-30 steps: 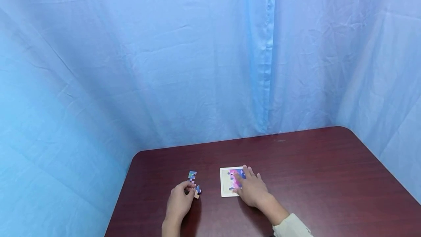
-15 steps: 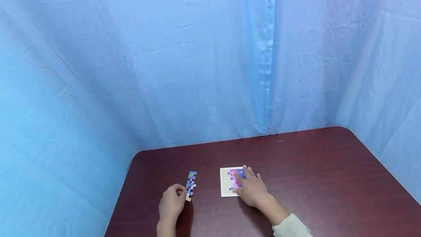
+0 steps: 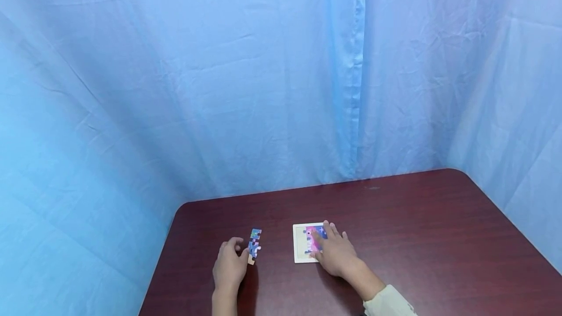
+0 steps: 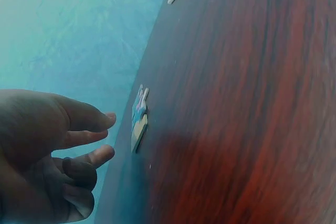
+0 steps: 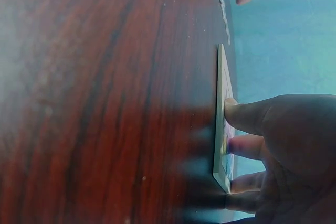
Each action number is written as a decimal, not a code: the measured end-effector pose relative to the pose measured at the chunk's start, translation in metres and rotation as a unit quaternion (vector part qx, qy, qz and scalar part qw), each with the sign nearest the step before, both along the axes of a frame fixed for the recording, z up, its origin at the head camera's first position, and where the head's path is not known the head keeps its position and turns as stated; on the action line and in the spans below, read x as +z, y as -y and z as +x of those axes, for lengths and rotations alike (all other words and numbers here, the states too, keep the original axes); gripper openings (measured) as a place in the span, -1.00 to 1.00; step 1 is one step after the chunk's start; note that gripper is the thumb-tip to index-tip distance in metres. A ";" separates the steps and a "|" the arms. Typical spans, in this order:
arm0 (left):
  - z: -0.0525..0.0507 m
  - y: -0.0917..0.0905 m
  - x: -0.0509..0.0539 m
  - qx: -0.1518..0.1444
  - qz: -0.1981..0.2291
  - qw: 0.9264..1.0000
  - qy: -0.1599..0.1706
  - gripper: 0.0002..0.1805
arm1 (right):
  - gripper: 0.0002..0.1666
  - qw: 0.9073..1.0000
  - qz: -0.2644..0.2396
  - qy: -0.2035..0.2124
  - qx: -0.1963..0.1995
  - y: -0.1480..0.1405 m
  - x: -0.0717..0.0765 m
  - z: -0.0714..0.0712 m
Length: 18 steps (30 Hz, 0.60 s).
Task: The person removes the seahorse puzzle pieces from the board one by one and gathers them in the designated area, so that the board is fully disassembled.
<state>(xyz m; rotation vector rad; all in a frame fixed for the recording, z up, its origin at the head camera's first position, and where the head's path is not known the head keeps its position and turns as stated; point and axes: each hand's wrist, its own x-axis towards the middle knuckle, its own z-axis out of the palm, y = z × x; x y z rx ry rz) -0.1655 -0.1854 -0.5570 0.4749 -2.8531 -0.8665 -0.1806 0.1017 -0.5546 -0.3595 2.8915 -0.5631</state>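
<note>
1. The left hand (image 3: 230, 263) was poised just left of the row of puzzle pieces (image 3: 254, 246). Its fingers were bent and loosely parted, with a gap between thumb and forefinger; nothing was pinched. In the head view the thumb tip overlapped the row's left edge, but both wrist views showed the digits slightly apart from it.

2. The row lay flat on the left part of the dark red table (image 3: 395, 228), running near to far. The pieces were mostly blue, with a tan one at the near end.

3. To the right of the row lay the puzzle tray (image 3: 296, 245), pale-rimmed, with pink and blue pieces (image 3: 310, 244) inside and a cream strip bare along its left side.

4. The right hand (image 3: 337, 253) rested over the tray's right part, fingers spread. The thumb (image 5: 247, 115) touched the tray's near side, the forefinger lay on the pink picture, and the middle finger reached the far rim.

5. Blue curtains (image 3: 263, 87) hung beyond the table.
</note>
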 end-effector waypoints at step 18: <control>-0.004 -0.058 0.007 -0.074 0.029 0.996 -0.045 -0.73 | -0.16 1.000 0.021 -0.012 0.004 0.002 -0.004 0.002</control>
